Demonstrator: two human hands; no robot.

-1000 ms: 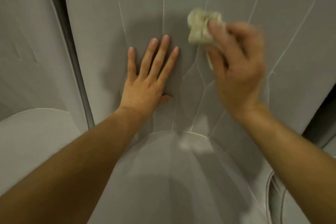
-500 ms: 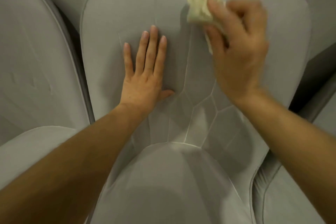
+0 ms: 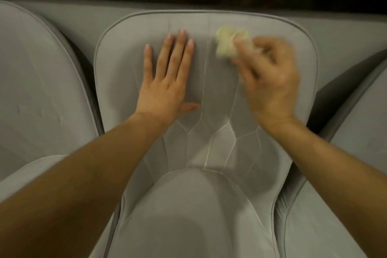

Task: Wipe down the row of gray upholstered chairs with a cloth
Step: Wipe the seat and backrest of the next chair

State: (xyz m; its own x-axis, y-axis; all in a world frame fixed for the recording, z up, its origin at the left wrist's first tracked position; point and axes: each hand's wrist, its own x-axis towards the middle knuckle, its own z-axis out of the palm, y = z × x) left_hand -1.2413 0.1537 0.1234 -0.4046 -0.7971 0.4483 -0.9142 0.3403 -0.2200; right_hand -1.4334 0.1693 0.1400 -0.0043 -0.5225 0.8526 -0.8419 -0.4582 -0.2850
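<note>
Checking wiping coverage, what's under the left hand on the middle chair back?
The left hand lies flat on the gray backrest; only upholstery shows around it. The patch beneath the palm is hidden.

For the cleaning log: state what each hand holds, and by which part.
The right hand grips the bunched pale cloth by its near end. The left hand holds nothing, lying flat on the chair back.

The left hand (image 3: 165, 84) lies flat with the palm down. Its fingers (image 3: 180, 52) are straight and close together, and the thumb points out to the side. The right hand (image 3: 270, 81) is blurred; its fingers are curled around a cloth (image 3: 226, 45). Both forearms are bare and reach forward, the left forearm (image 3: 94, 163) and the right forearm (image 3: 335, 163).
</note>
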